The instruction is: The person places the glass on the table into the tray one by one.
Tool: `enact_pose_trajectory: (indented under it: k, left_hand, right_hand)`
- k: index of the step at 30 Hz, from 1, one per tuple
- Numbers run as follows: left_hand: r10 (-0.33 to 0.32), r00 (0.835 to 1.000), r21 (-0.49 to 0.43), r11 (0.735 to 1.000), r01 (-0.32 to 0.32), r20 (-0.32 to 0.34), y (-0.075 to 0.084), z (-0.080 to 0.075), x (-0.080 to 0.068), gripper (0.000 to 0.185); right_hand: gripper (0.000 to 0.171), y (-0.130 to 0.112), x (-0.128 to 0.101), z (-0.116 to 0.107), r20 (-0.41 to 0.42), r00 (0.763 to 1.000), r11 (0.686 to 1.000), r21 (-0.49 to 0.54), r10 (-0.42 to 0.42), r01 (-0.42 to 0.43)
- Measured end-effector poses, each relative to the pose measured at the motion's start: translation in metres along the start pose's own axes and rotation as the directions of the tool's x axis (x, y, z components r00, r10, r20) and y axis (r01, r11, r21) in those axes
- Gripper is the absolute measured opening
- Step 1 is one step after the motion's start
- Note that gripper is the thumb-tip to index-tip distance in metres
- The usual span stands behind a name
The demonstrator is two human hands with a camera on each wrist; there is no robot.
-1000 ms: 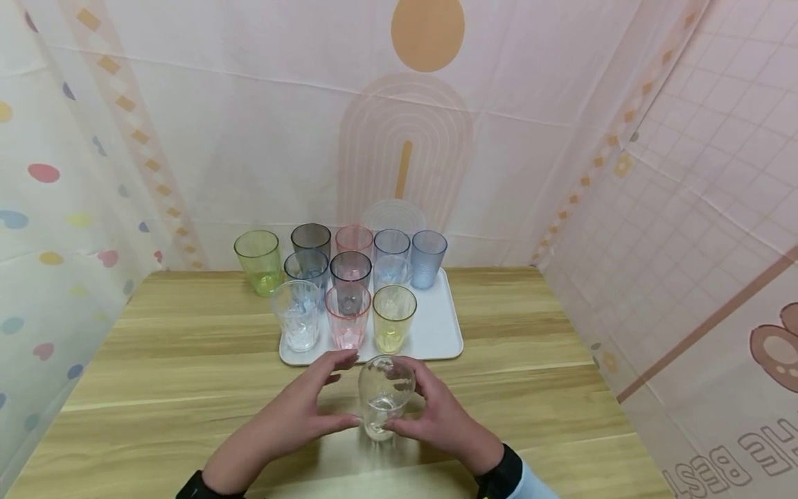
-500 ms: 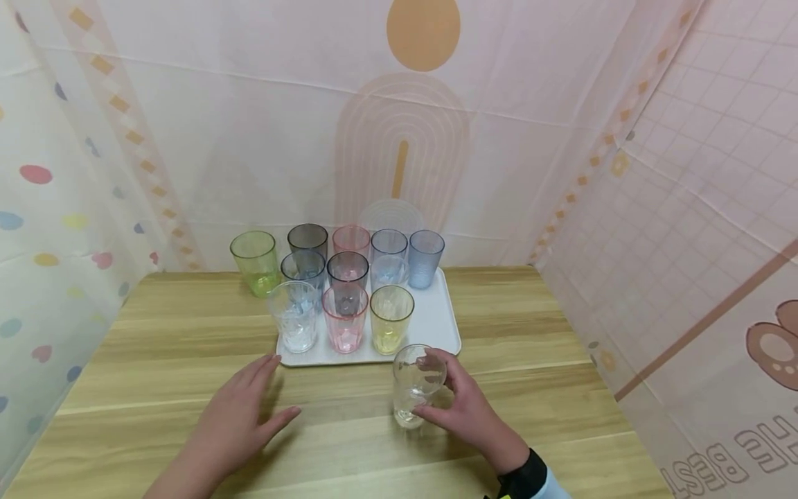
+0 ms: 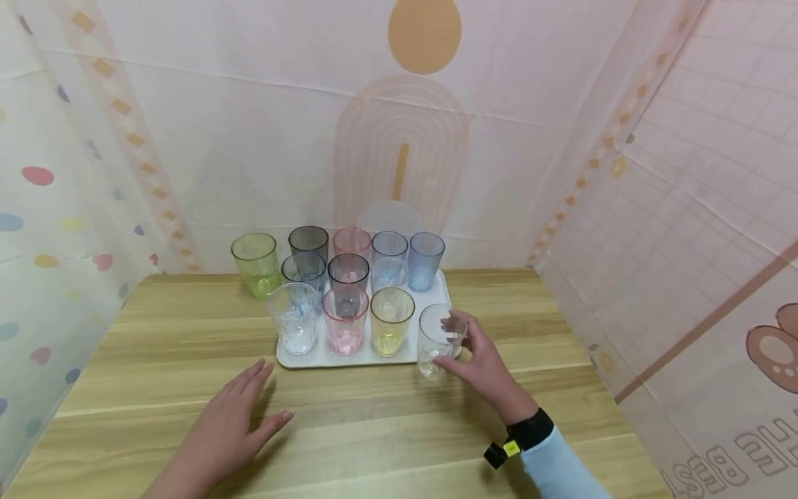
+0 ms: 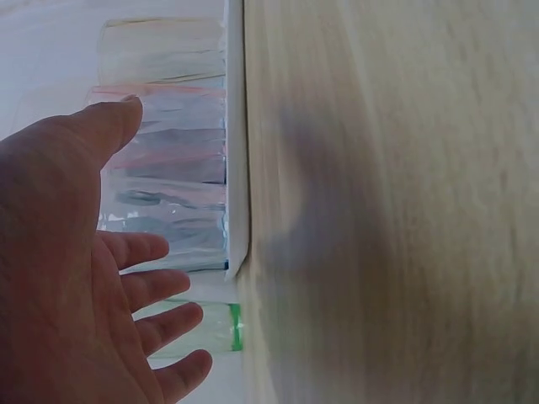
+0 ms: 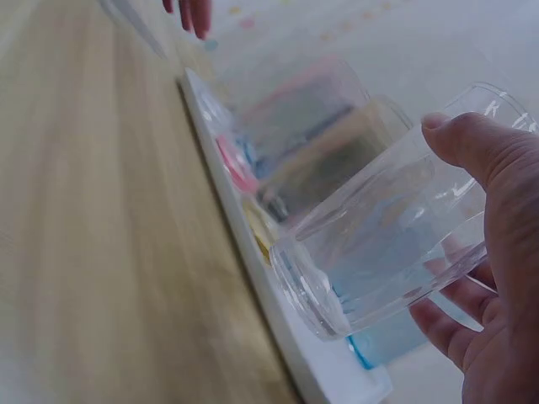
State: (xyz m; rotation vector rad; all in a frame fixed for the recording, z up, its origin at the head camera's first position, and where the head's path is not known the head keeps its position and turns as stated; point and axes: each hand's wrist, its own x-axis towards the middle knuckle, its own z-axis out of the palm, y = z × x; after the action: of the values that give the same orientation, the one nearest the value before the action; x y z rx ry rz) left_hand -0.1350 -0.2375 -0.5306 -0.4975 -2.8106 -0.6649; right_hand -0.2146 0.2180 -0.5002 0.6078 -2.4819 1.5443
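Note:
My right hand (image 3: 480, 357) grips a clear tumbler (image 3: 438, 340) at the front right corner of the white tray (image 3: 436, 305). In the right wrist view the clear tumbler (image 5: 396, 244) hangs tilted just above the tray's edge (image 5: 278, 311), thumb and fingers (image 5: 472, 151) wrapped round it. My left hand (image 3: 240, 412) hovers flat over the wooden table (image 3: 374, 430), fingers spread, holding nothing. The left wrist view shows the left hand (image 4: 84, 286) beside the tray's side. On the tray stand several coloured tumblers, with a clear one (image 3: 294, 317), a pink one (image 3: 345, 321) and a yellow one (image 3: 391, 320) in front.
A green tumbler (image 3: 256, 263) stands on the table left of the tray. Patterned cloth walls close in behind and on both sides. A pale round shape (image 3: 389, 216) sits behind the tumblers at the back.
My right hand has carried the clear tumbler forward and right, from the table's middle to the tray's front right corner. My left hand let go and drew back left.

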Motion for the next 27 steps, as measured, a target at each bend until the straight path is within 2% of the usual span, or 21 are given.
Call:
enact_pose_trajectory:
  k: [12, 19, 27]
  left_hand:
    - [-0.043, 0.999, 0.015, 0.999, 0.043, 0.010, 0.001, -0.008, -0.004, 0.094]
    - [-0.072, 0.997, 0.009, 0.997, 0.072, 0.029, 0.000, -0.006, -0.007, 0.093]
    - [-0.089, 0.995, 0.015, 0.996, 0.088, 0.039, -0.002, -0.007, -0.007, 0.092]
  right_hand:
    - [0.074, 0.033, 0.071, -0.002, -0.065, 0.988, 0.989, 0.054, 0.139, -0.136]
    - [0.077, 0.039, 0.100, 0.003, -0.095, 0.990, 0.993, 0.079, 0.100, -0.092]
    - [0.082, 0.040, 0.114, 0.005, -0.095, 0.988, 0.991, 0.078, 0.118, -0.111]
